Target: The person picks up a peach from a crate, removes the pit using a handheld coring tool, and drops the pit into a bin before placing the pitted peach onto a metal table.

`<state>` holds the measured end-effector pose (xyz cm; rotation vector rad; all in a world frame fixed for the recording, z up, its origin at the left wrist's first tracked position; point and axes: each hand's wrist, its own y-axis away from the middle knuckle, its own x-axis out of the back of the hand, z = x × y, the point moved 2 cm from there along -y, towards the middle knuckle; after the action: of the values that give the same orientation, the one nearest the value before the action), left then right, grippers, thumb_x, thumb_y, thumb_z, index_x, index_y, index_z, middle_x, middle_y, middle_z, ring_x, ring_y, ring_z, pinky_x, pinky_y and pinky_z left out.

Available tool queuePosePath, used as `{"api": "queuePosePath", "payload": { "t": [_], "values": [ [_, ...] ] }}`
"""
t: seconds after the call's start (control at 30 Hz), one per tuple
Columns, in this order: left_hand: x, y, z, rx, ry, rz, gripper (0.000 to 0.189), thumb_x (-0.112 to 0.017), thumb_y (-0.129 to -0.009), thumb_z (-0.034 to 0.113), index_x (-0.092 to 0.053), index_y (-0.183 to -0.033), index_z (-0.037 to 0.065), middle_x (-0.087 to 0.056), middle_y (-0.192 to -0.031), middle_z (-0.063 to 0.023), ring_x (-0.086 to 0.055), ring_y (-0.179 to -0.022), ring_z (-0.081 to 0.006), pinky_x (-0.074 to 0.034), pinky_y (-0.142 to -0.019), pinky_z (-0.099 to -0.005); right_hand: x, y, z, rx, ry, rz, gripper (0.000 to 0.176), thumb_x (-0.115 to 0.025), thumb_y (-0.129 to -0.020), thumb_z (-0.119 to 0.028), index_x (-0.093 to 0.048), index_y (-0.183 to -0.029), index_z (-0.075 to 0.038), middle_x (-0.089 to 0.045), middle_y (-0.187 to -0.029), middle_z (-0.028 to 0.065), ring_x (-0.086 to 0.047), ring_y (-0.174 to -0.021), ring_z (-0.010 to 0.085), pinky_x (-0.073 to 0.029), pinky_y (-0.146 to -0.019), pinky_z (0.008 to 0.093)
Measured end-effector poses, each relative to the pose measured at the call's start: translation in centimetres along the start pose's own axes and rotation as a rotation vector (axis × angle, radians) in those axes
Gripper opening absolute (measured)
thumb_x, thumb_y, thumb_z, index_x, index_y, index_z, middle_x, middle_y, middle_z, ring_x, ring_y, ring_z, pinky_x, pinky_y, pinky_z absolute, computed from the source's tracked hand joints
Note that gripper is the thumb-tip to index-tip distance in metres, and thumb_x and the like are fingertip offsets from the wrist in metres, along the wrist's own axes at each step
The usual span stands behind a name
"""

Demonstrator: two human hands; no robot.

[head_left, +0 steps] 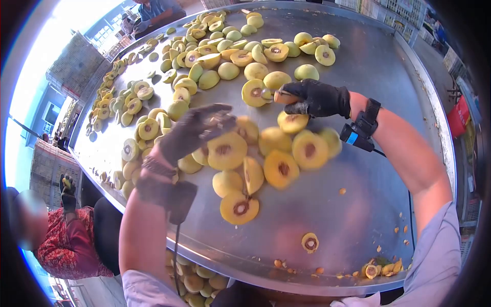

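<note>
My right hand (319, 99), in a black glove, is closed round the wooden handle of a small coring spoon (280, 96). Its rounded metal end meets a halved yellow peach (253, 93). My left hand (197, 130), gloved too and blurred by motion, hovers over a cluster of peach halves with its fingers stretched out. Nothing shows in its grasp. Beneath it lies a large half (226, 151) with a brown centre. More cut halves (281, 169) lie between my hands, several face up.
Many peach halves (208, 60) cover the far and left parts of the metal table (368, 189). Pits and scraps (383, 269) lie along the near edge. A co-worker in a red patterned top (66, 240) is at the left; another person (156, 15) stands at the far side.
</note>
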<state>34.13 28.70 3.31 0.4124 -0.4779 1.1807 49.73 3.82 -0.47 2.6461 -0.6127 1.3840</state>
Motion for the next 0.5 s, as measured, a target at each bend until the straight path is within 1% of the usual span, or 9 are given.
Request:
{"api": "queuePosePath", "payload": {
  "t": [0.03,0.07,0.1,0.2,0.27,0.33,0.4,0.47,0.5],
  "values": [
    [1.0,1.2,-1.5,-0.077,0.17,0.171,0.037,-0.053,-0.092,0.019,-0.05,-0.123,-0.002,-0.056,-0.118,-0.0109,-0.056,-0.106,-0.0159,-0.045,-0.092,-0.0285,0.2,0.0,-0.4,0.048,0.065,0.11,0.041,-0.064,-0.082,-0.025,-0.054,-0.118,-0.007,-0.061,-0.105,0.0174,-0.06,-0.096,0.0312,-0.046,-0.082,0.0348],
    [2.9,2.0,-2.0,-0.048,0.054,0.258,0.034,-0.052,-0.093,0.018,-0.053,-0.118,-0.003,-0.06,-0.113,-0.0094,-0.057,-0.103,-0.0159,-0.044,-0.092,-0.0287,0.3,-0.1,-0.8,0.096,0.124,0.218,0.041,-0.064,-0.081,-0.026,-0.055,-0.117,-0.009,-0.061,-0.104,0.0177,-0.06,-0.094,0.0323,-0.047,-0.081,0.0348],
    [4.5,3.0,-3.3,-0.01,-0.113,0.401,0.033,-0.053,-0.092,0.02,-0.054,-0.117,-0.003,-0.061,-0.111,-0.0101,-0.058,-0.102,-0.0169,-0.045,-0.09,-0.0288,0.6,-1.3,-0.2,-0.054,0.22,0.198,0.042,-0.062,-0.081,-0.026,-0.054,-0.119,-0.009,-0.06,-0.106,0.019,-0.059,-0.096,0.034,-0.047,-0.081,0.0375],
    [9.0,5.8,-8.4,0.102,-0.711,0.706,0.033,-0.052,-0.092,0.023,-0.056,-0.116,0.001,-0.062,-0.109,-0.0122,-0.06,-0.101,-0.0219,-0.045,-0.089,-0.0318,-0.2,-4.2,-0.5,0.081,0.307,0.356,0.043,-0.066,-0.08,-0.021,-0.053,-0.117,-0.003,-0.06,-0.106,0.0198,-0.058,-0.095,0.0359,-0.046,-0.083,0.0388],
    [11.1,6.9,-13.8,0.125,-1.013,0.733,0.032,-0.051,-0.093,0.025,-0.057,-0.117,0.004,-0.062,-0.111,-0.0126,-0.06,-0.101,-0.0249,-0.045,-0.09,-0.0347,-0.5,-6.3,-1.7,0.047,0.448,0.386,0.042,-0.064,-0.08,-0.023,-0.055,-0.117,-0.006,-0.06,-0.106,0.0182,-0.058,-0.096,0.035,-0.046,-0.085,0.0407],
    [11.2,6.8,-14.7,0.173,-1.142,0.62,0.032,-0.051,-0.092,0.028,-0.057,-0.117,0.008,-0.06,-0.114,-0.0132,-0.059,-0.101,-0.0274,-0.044,-0.09,-0.0368,-0.3,-8.9,-1.3,-0.027,0.556,0.384,0.042,-0.063,-0.08,-0.024,-0.056,-0.117,-0.007,-0.06,-0.106,0.0175,-0.057,-0.097,0.0343,-0.045,-0.085,0.0413],
    [10.0,5.6,-12.4,0.244,-1.086,0.385,0.033,-0.051,-0.092,0.031,-0.057,-0.119,0.013,-0.056,-0.119,-0.0139,-0.057,-0.102,-0.0295,-0.044,-0.09,-0.0381,0.0,-10.3,-0.3,-0.129,0.545,0.304,0.042,-0.062,-0.079,-0.027,-0.057,-0.117,-0.007,-0.06,-0.107,0.0181,-0.057,-0.1,0.0333,-0.044,-0.087,0.0394],
    [10.3,5.1,-14.1,0.372,-0.819,0.471,0.039,-0.055,-0.088,0.039,-0.057,-0.12,0.016,-0.052,-0.123,-0.0131,-0.055,-0.101,-0.0295,-0.044,-0.088,-0.037,-0.8,-10.8,2.0,-0.226,0.425,0.258,0.043,-0.062,-0.079,-0.03,-0.057,-0.116,-0.008,-0.06,-0.107,0.0175,-0.057,-0.1,0.0324,-0.045,-0.087,0.0386],
    [9.0,4.9,-13.0,0.391,-0.798,0.522,0.041,-0.055,-0.087,0.04,-0.056,-0.12,0.016,-0.052,-0.124,-0.0126,-0.055,-0.101,-0.0295,-0.045,-0.087,-0.0367,-0.8,-10.7,1.8,-0.189,0.406,0.245,0.042,-0.061,-0.08,-0.031,-0.057,-0.117,-0.01,-0.06,-0.107,0.0172,-0.058,-0.099,0.0327,-0.045,-0.086,0.0392]
  ]
}}
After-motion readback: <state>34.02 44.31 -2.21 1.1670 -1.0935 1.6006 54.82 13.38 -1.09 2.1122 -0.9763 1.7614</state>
